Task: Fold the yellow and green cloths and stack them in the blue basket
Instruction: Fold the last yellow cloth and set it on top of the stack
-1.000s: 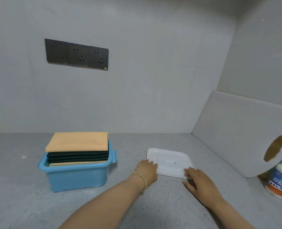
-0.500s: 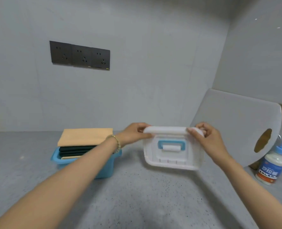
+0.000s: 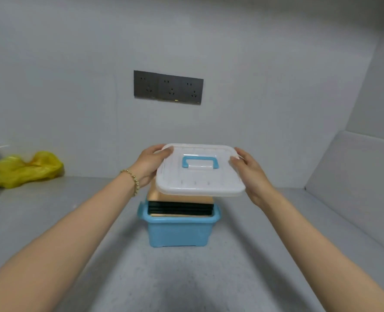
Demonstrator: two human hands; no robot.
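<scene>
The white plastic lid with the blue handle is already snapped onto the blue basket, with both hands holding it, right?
No. In the head view the white plastic lid is in the air above the blue plastic basket, not snapped on. The left hand and right hand do hold it.

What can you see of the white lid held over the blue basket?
The white lid is a rounded rectangle of translucent-looking plastic, with a raised rim and a blue handle on top. The left hand grips its left edge and the right hand its right edge. It is held top up over the folded cloths in the blue basket, not seated on it.
</scene>
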